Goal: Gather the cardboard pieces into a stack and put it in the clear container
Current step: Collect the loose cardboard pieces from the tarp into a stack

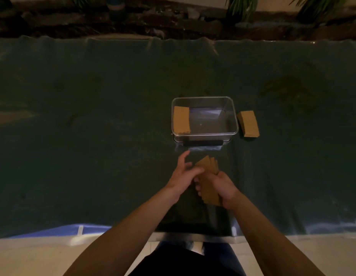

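My right hand (223, 189) grips a fanned bunch of brown cardboard pieces (208, 166), held above the green cloth just in front of the clear container (234, 116). Against the bunch's left edge rests my left hand (184, 173), fingers partly spread and touching the cards. A stack of cardboard (181, 120) lies inside the container at its left side. To the right of the container, on the cloth, sits another cardboard stack (248, 124).
A dark green cloth (93, 136) covers the table. The container has a black handle (203, 142) on its near side. Dark soil and plants (243, 8) run along the far edge. The table's near edge is at my legs.
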A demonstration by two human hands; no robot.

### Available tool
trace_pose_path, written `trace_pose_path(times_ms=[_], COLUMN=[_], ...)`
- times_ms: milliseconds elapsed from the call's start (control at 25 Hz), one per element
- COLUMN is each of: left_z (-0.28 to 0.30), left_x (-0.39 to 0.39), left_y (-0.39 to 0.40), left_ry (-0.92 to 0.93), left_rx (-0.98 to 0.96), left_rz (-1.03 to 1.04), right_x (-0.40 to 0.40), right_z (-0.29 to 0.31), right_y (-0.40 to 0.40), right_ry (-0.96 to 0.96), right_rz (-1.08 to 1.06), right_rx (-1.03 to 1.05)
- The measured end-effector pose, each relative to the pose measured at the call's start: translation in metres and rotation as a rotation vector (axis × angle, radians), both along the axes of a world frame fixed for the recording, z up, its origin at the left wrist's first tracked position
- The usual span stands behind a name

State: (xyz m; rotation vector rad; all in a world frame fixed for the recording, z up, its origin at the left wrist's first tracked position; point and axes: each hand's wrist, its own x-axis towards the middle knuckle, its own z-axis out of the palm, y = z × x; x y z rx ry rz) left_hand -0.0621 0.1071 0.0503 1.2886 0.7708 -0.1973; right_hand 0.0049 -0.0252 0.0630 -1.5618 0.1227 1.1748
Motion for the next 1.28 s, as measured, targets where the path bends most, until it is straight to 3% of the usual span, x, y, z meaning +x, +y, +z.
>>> trace_pose_path(times_ms=[80,280,520,720,840,960,1160,1280], left_z=[0.009,0.013,0.021,0.042,0.046,0.05,0.051,0.046], left_x=[0.011,0.037,0.058,0.092,0.111,0.138,0.189,0.212], left_y=[-0.001,-0.035,-0.049,-0.072,-0.101,-0.133,-0.173,-0.178], left_ry=[-0.037,-0.144,-0.218,-0.391,-0.446,-0.429,-0.336,-0.221], left_rx=[-0.183,0.144,0.258,0.617,0.685,0.637,0.606,0.712], left_rz=[-0.034,-0.139,-0.215,-0.309,-0.309,-0.294,-0.244,-0.197], right_x=[-0.002,0.004,0.025,0.072,0.097,0.128,0.183,0.204], right_z=[0.0,-0.002,-0.005,0.01,0.017,0.018,0.016,0.013], right_y=[0.003,-0.005,-0.032,-0.081,-0.102,-0.13,-0.174,-0.177], right_ry=[-0.131,-0.328,-0.262,0.091,0.021,-0.041,0.037,-0.103], right_rz=[0.046,0.051,0.025,0.034,0.022,0.052,0.116,0.262], right_rx=[-0.01,0.042,0.155,0.312,0.361,0.331,0.306,0.22])
